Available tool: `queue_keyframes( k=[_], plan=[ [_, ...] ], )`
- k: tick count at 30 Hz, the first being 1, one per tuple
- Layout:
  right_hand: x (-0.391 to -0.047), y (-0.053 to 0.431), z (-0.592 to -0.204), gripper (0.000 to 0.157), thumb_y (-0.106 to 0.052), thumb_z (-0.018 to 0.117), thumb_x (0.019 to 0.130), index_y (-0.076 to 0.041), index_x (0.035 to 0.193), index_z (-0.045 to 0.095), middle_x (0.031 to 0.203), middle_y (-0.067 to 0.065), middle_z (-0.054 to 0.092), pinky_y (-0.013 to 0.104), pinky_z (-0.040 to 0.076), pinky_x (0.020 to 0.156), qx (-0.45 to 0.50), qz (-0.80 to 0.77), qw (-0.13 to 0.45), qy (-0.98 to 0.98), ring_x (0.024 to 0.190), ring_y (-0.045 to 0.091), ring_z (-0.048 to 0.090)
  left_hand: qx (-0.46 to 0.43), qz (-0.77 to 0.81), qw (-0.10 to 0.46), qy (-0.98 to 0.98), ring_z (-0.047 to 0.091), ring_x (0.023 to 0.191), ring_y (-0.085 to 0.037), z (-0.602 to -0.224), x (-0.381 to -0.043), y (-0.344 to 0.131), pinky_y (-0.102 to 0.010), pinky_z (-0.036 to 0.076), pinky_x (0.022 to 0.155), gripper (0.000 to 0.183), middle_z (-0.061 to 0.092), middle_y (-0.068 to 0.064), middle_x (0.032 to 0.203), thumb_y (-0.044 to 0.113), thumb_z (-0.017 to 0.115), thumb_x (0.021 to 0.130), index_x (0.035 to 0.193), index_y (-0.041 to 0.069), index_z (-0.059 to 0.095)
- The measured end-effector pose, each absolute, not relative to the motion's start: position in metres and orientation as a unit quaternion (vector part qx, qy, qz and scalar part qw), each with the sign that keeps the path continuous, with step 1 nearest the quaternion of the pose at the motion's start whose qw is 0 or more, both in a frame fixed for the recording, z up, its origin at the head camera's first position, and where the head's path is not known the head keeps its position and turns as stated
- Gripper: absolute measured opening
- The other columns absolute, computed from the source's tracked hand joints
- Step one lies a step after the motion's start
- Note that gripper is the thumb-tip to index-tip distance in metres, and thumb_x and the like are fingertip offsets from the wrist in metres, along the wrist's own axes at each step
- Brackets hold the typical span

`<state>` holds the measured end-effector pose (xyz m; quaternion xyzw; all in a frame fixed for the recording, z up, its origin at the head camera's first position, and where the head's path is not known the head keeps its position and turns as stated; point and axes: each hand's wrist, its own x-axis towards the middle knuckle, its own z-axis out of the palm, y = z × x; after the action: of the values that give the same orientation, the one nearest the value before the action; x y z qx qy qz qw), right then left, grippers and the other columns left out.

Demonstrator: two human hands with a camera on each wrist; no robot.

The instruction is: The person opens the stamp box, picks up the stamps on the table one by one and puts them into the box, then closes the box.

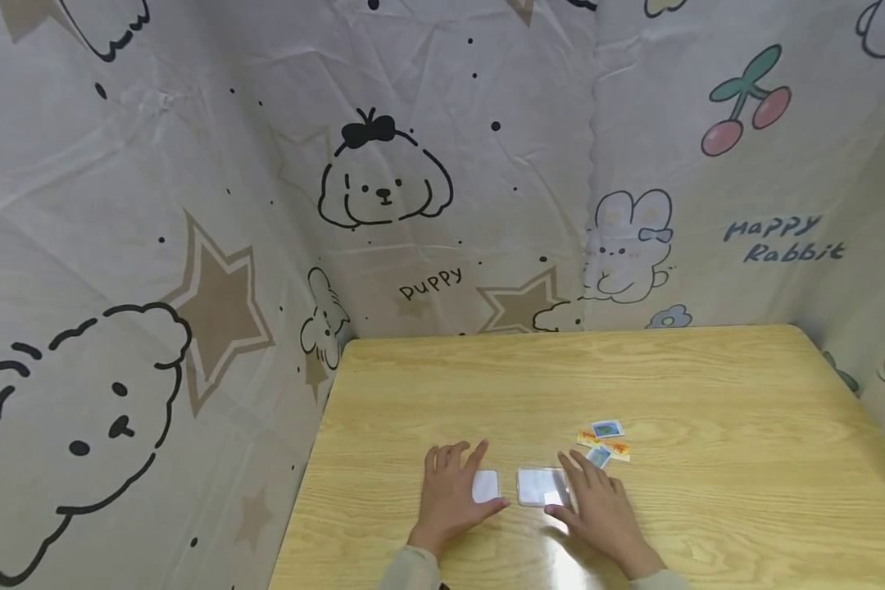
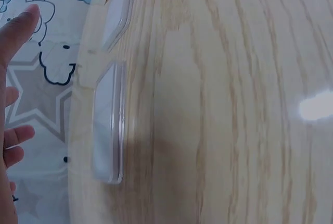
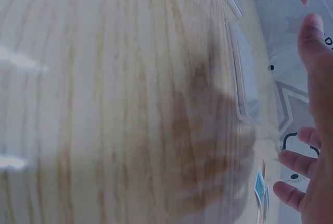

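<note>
Two flat clear-edged cases with white faces lie side by side on the wooden table. My left hand hovers over the left case, hiding part of it; its fingers and thumb are spread. Over the right end of the right case, my right hand is held with fingers apart. The left wrist view shows the left case lying apart from the hand's fingers. In the right wrist view, a gap likewise separates the right case from the thumb. Neither hand holds anything.
Small printed paper pieces lie beyond the right hand: a blue-green picture, a second bluish one and an orange strip. A cartoon-printed cloth hangs behind the table and along its sides.
</note>
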<state>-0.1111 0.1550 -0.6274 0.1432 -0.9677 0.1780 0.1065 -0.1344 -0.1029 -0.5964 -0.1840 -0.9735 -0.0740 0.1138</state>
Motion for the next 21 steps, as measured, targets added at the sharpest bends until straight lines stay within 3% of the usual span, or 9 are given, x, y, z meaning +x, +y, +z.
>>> queue_keyframes(
  k=[8, 14, 21],
  plan=[
    [-0.112, 0.155, -0.636, 0.078, -0.049, 0.074, 0.077, -0.005, 0.138, 0.049, 0.127, 0.020, 0.051, 0.048, 0.050, 0.077, 0.160, 0.228, 0.125, -0.952, 0.096, 0.029, 0.061, -0.203, -0.121, 0.109, -0.966, 0.048, 0.108, -0.020, -0.604, -0.137, -0.089, -0.039, 0.036, 0.090, 0.088, 0.055, 0.001, 0.118, 0.075, 0.064, 0.070, 0.141, 0.026, 0.047],
    [-0.115, 0.156, -0.643, 0.078, -0.044, 0.076, 0.076, -0.004, 0.137, 0.049, 0.124, 0.018, 0.050, 0.045, 0.050, 0.075, 0.171, 0.254, 0.116, -0.945, 0.094, 0.025, 0.059, -0.223, -0.137, 0.108, -0.959, 0.048, 0.102, -0.014, -0.609, -0.139, -0.079, -0.032, 0.038, 0.086, 0.085, 0.058, 0.004, 0.112, 0.076, 0.062, 0.071, 0.139, 0.026, 0.050],
    [-0.119, 0.157, -0.645, 0.081, -0.050, 0.074, 0.075, -0.005, 0.138, 0.048, 0.122, 0.017, 0.048, 0.039, 0.048, 0.074, 0.172, 0.270, 0.097, -0.942, 0.093, 0.022, 0.056, -0.227, -0.169, 0.059, -0.957, 0.045, 0.102, -0.013, -0.615, -0.141, -0.071, -0.032, 0.035, 0.087, 0.085, 0.057, 0.005, 0.113, 0.074, 0.063, 0.072, 0.140, 0.026, 0.050]
  ],
)
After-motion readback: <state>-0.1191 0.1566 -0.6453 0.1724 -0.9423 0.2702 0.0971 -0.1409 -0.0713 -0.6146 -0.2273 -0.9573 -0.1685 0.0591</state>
